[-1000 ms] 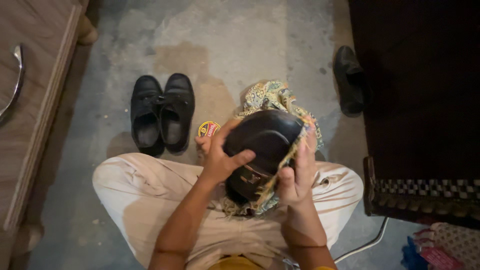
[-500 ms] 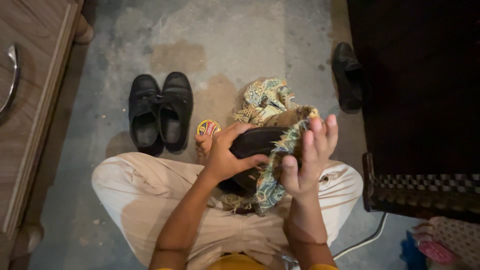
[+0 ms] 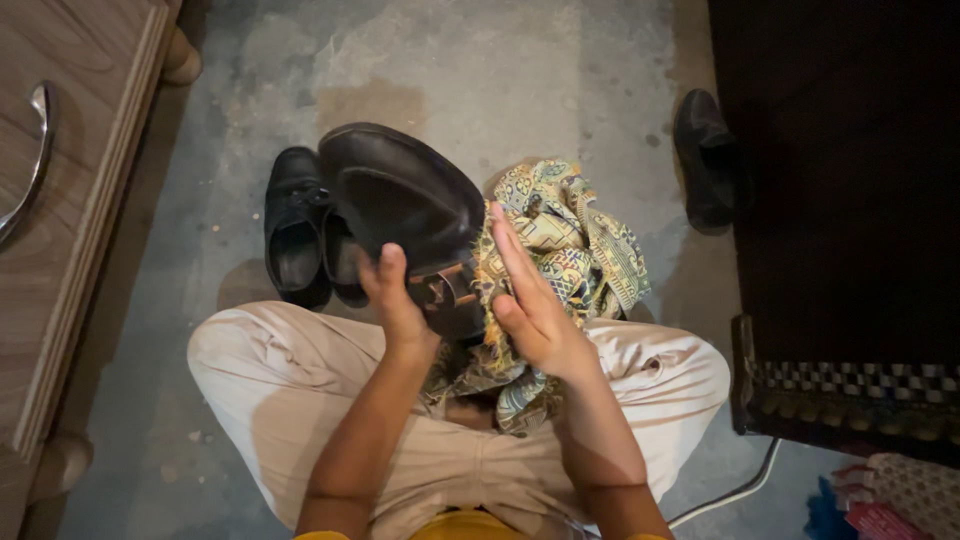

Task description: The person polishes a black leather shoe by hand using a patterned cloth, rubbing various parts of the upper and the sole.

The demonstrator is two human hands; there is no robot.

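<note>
Nearest you, your crossed legs in pale trousers (image 3: 300, 400) fill the lower middle, so there is little spare room on your lap. Just above them your left hand (image 3: 395, 300) is closed around the heel end of the dark leather shoe (image 3: 405, 200), thumb up its side. Half a second ago the shoe lay low between both hands; now it has swung up and left, its toe pointing far-left over the pair of black shoes (image 3: 300, 230) on the floor and hiding the small round tin seen earlier. Your right hand (image 3: 530, 300) has flattened, fingers straight, pressing the patterned cloth (image 3: 570, 250) against the shoe's side rather than gripping it. So a fresh face of the shoe is now turned to the cloth. Left, a wooden cabinet edge (image 3: 90, 230) bounds you; right, dark furniture (image 3: 840, 180) with another shoe (image 3: 705, 160) beside it. Bare concrete floor (image 3: 480, 70) lies open beyond.
</note>
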